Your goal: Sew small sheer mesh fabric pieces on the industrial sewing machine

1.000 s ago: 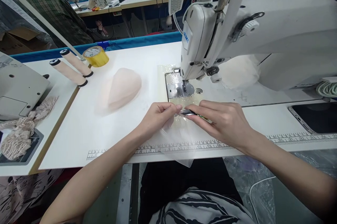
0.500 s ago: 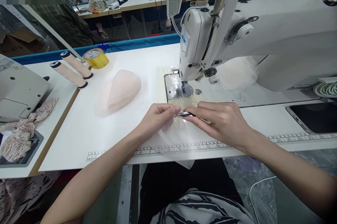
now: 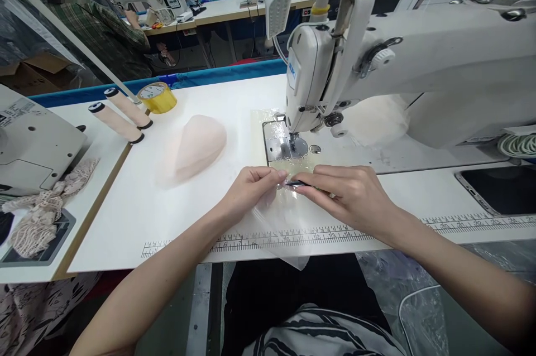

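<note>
Sheer fabric point(image 3: 268, 221) trails below the left hand point(image 3: 255, 186), pinched at its fingertips point(image 3: 280, 175), the right hand point(image 3: 354, 191) clasping a slim tool point(image 3: 298, 183).

Bright light is spread evenly over the tabletop point(image 3: 121, 216), and the pale fabric piece point(image 3: 201, 147) is nearly washed out against it. Glints are thrown back by the needle plate point(image 3: 276, 147), while the small tool point(image 3: 296, 183) is rendered indistinctly. The background person point(image 3: 100, 38) is dimly lit and partly pixelated. The right forearm point(image 3: 452, 258) is stretched by edge distortion and darkened toward the corner.
</note>
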`<state>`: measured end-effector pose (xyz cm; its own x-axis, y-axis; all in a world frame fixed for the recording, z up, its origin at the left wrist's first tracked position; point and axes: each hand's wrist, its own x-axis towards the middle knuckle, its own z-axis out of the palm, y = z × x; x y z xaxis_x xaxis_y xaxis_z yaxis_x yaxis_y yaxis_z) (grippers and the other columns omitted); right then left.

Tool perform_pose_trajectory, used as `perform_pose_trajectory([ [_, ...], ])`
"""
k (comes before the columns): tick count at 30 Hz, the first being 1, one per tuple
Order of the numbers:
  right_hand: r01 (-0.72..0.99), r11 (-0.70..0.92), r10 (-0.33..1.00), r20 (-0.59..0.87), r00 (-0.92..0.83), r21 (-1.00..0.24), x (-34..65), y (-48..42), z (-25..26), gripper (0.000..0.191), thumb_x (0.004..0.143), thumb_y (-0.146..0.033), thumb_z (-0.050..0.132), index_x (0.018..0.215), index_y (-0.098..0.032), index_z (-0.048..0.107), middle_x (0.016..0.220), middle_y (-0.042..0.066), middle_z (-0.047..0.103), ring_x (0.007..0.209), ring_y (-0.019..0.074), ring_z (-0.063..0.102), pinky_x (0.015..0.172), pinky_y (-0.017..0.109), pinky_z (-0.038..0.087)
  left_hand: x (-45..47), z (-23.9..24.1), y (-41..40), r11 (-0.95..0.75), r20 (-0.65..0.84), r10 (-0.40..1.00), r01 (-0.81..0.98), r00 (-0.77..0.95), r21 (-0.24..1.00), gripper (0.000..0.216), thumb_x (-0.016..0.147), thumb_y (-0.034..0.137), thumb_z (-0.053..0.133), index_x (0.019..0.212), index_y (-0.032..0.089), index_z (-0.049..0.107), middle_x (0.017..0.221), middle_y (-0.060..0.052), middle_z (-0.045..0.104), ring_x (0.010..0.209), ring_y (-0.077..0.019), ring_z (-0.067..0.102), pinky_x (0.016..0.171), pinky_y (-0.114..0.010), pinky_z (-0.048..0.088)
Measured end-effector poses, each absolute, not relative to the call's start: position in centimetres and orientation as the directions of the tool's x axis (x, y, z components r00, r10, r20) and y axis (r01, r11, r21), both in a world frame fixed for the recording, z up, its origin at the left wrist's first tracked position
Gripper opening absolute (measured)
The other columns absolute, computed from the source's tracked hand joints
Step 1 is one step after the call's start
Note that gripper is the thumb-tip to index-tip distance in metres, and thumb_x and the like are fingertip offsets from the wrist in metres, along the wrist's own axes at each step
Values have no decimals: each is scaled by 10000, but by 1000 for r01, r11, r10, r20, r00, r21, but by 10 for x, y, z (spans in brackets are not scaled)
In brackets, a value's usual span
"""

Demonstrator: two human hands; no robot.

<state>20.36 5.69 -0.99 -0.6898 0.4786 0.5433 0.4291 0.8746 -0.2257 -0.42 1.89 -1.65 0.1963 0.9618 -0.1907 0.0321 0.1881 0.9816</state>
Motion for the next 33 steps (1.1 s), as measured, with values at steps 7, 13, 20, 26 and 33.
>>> perform_pose_trajectory([
  [7,379,724,665,435,-608,-577,203,54,-6,218,958,-297,547,1038,-202,727,828,16,700,701,130,614,555,238,411,-4,-20,19,167,-166,967,10,196,986,404,884,518,593,708,163,670,457,44,451,441,-79,368,485,-225,277],
  [13,269,210,833,28,-552,-940,190,53,-13,216,787,-409,734,874,-212,723,577,-46,489,515,99,390,469,238,292,-2,-22,19,103,-98,980,-25,171,994,365,894,493,598,770,162,688,412,57,404,427,-83,367,478,-219,305],
  [20,106,115,883,53,-467,-988,185,52,-16,201,740,-400,758,780,-204,741,667,-12,592,628,134,496,598,275,394,0,-19,15,-179,176,984,191,34,965,228,816,395,718,925,195,716,564,30,561,539,-109,525,542,-225,436],
  [26,102,132,906,79,-416,-986,188,51,-15,103,746,-304,744,751,-203,725,629,-27,563,584,109,427,571,259,362,-2,-25,12,-739,762,566,603,313,301,118,842,72,626,851,188,645,611,36,626,504,-79,514,527,-218,415],
  [33,13,151,893,131,-430,-988,188,48,-13,69,730,-231,745,714,-188,693,577,-57,457,543,84,347,522,244,303,-2,-20,11,-759,802,270,631,533,-164,172,813,36,654,826,184,568,489,89,502,456,-79,505,494,-220,409],
])
